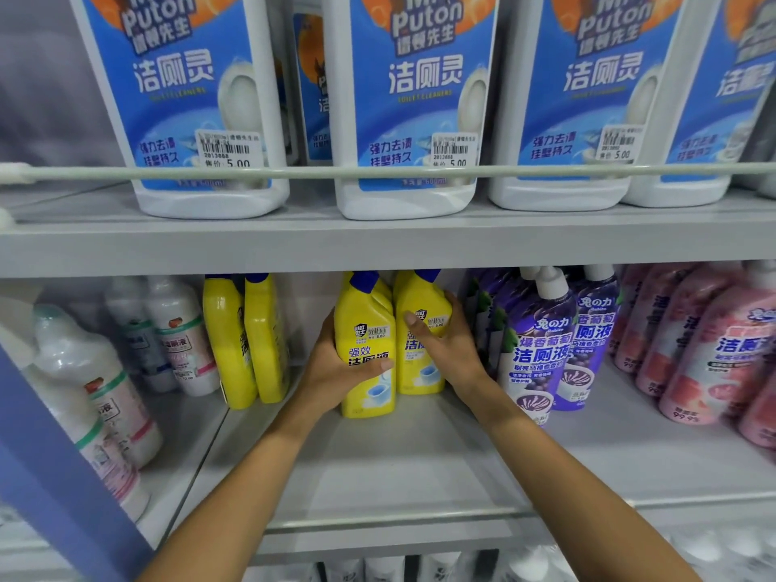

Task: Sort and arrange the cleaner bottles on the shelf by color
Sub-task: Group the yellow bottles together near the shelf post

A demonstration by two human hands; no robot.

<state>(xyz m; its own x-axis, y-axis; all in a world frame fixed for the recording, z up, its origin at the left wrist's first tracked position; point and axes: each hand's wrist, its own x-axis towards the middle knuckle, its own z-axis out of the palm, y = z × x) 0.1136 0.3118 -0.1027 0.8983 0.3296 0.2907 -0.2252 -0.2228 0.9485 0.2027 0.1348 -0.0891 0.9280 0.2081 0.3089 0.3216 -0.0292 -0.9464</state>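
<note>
Head view: both hands on yellow cleaner bottles, lower shelf [420, 464].
The left hand [331, 371] was wrapped round the nearer yellow bottle [365, 325], thumb across its label. The right hand [449, 350] clasped the second yellow bottle [413, 371], which touched the first. Risk, as judged: shifting both at once could tip either one, or knock the yellow pair [247, 342] standing beside the white bottles [176, 342]. Purple bottles [541, 354] stood just beside the right wrist and could be toppled by it; pink bottles [714, 350] stood farther right. The upper shelf [378, 245] hung low over the caps, limiting lift.
</note>
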